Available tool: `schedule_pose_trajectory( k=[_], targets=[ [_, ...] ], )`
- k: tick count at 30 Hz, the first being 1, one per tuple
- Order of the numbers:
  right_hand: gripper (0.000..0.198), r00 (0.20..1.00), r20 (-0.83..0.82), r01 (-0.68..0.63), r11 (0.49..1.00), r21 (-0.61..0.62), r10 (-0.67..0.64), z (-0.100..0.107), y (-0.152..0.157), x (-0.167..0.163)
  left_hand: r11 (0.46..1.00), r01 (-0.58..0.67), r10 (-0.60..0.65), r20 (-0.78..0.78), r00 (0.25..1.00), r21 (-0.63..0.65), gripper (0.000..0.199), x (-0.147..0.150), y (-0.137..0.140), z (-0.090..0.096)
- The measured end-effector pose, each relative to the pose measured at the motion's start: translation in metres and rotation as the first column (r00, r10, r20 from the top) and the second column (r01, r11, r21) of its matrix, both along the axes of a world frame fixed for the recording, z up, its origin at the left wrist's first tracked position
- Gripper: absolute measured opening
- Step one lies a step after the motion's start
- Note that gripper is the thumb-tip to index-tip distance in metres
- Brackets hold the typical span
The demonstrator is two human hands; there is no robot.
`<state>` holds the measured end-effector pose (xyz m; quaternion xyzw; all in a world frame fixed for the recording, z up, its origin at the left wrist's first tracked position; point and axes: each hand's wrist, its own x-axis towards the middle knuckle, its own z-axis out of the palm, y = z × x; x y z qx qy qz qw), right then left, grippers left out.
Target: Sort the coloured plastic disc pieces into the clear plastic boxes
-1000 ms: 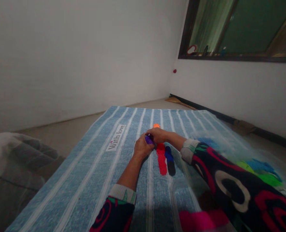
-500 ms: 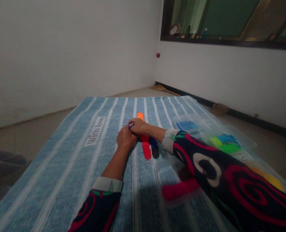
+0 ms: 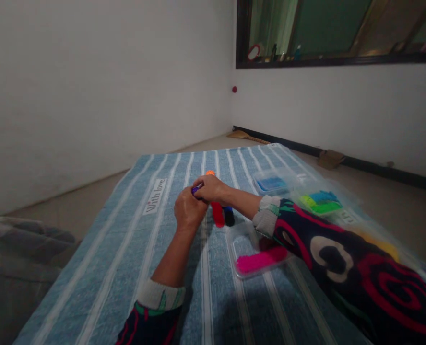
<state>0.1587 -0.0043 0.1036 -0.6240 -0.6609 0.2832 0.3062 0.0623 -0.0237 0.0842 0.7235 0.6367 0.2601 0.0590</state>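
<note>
My left hand (image 3: 189,211) and my right hand (image 3: 210,187) meet above the middle of the cloth. Both are closed on a small purple piece (image 3: 195,190), mostly hidden by the fingers; its kind does not show. Just beyond them an orange strip (image 3: 210,172) pokes out from behind my right hand. Below that hand lie a red strip (image 3: 218,216) and, beside it, a black strip with a blue part (image 3: 229,218). Their upper ends are covered by my hand.
A clear tray (image 3: 234,247) holding a thick pink strip (image 3: 261,259) sits under my right forearm. Farther right are clear boxes with blue pieces (image 3: 271,184), green and yellow pieces (image 3: 319,205) and orange-yellow ones (image 3: 382,243). Striped blue cloth (image 3: 119,249) covers the table.
The camera view has shifted slightly. Both hands stay together on the purple piece, with only a small change in the right hand's grip.
</note>
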Motion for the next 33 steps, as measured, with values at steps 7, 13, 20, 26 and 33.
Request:
schedule_pose_trajectory(
  k=[7, 13, 20, 26, 33],
  targets=[
    [0.027, 0.997, 0.056, 0.056, 0.998, -0.021, -0.055, 0.011, -0.065, 0.022, 1.000, 0.021, -0.021, 0.024, 0.999, -0.001, 0.027, 0.026, -0.064, 0.014],
    [0.022, 0.998, 0.042, -0.054, 0.998, -0.035, 0.056, 0.002, -0.105, 0.051, 0.999, 0.018, -0.017, 0.014, 1.000, -0.030, 0.026, 0.048, -0.108, 0.008],
    [0.022, 0.996, 0.052, -0.063, 0.985, -0.159, 0.072, -0.026, -0.121, 0.070, 0.981, 0.034, -0.040, -0.029, 0.999, -0.189, 0.031, 0.065, -0.133, -0.007],
    [0.029, 0.990, -0.017, -0.143, 0.970, -0.194, 0.143, -0.038, -0.134, 0.077, 0.970, 0.035, -0.056, -0.078, 0.995, -0.239, 0.038, 0.069, -0.142, -0.014],
    [0.035, 0.975, 0.038, -0.204, 0.954, -0.217, 0.218, -0.047, -0.134, 0.082, 0.967, 0.031, -0.065, -0.126, 0.990, -0.252, 0.031, 0.074, -0.142, -0.025]
  ],
)
